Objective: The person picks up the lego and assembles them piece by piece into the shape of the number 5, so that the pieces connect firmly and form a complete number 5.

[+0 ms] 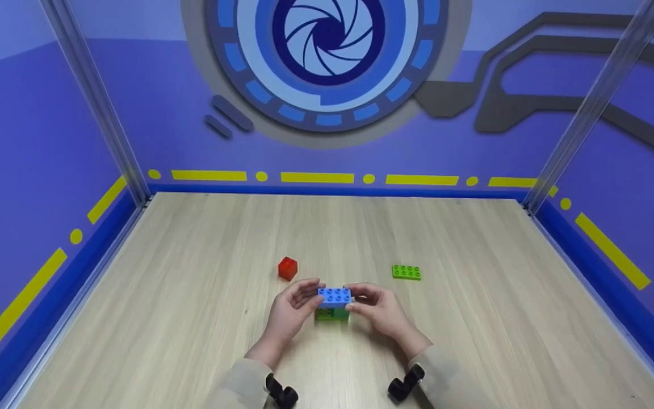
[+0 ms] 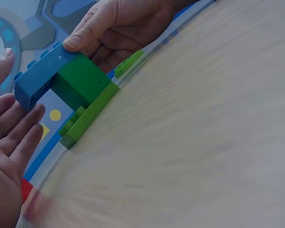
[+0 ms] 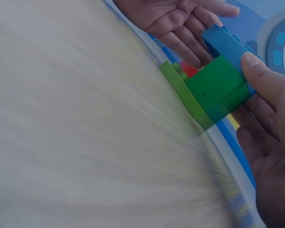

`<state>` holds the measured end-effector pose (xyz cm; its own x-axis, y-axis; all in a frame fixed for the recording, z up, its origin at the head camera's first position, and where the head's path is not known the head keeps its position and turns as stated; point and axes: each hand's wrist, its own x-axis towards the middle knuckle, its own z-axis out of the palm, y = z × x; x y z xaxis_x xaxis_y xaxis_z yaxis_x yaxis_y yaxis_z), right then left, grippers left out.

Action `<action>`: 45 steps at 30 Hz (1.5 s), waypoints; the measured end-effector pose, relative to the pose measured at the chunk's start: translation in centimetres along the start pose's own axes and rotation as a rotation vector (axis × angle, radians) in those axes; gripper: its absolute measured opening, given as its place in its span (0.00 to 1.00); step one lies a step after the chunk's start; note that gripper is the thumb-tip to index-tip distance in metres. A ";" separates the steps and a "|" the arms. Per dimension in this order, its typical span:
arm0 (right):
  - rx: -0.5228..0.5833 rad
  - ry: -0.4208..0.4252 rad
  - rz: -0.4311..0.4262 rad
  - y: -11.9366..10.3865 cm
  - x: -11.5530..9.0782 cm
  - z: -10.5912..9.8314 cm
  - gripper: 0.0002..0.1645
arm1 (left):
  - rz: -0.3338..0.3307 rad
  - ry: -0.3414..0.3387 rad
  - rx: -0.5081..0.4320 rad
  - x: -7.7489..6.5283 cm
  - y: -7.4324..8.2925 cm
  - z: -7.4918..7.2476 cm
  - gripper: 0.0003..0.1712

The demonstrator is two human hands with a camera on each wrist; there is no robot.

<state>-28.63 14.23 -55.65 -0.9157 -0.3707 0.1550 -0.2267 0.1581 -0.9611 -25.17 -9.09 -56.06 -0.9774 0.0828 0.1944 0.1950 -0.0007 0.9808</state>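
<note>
A blue eight-stud toy brick (image 1: 334, 297) lies on top of a dark green block (image 2: 83, 80), which stands on a light green flat brick (image 2: 92, 116) on the table. One end of the blue brick juts past the green block on the left. My right hand (image 1: 385, 311) pinches the blue brick's right end, thumb on its near side and fingers behind. At the overhanging end my left hand (image 1: 288, 312) has its fingers extended and its thumb apart from the brick. Its fingertips are close to that end; whether they touch it I cannot tell.
Beyond the left hand stands a red brick (image 1: 288, 269). Another light green flat brick (image 1: 406, 272) lies studs up, farther back on the right. Blue printed walls (image 1: 327, 159) enclose the wooden table (image 1: 191, 255) at the back and both sides.
</note>
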 end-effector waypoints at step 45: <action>-0.014 0.006 0.020 -0.3 0.0 0.0 0.24 | -0.154 0.523 0.451 4.2 -1.4 -2.0 0.33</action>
<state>-28.56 14.23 -55.39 -0.9223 -0.3614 0.1372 -0.2127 0.1780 -0.9608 -29.69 -10.77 -56.58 -0.8855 -0.4409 0.1465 -0.0448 0.3948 0.9177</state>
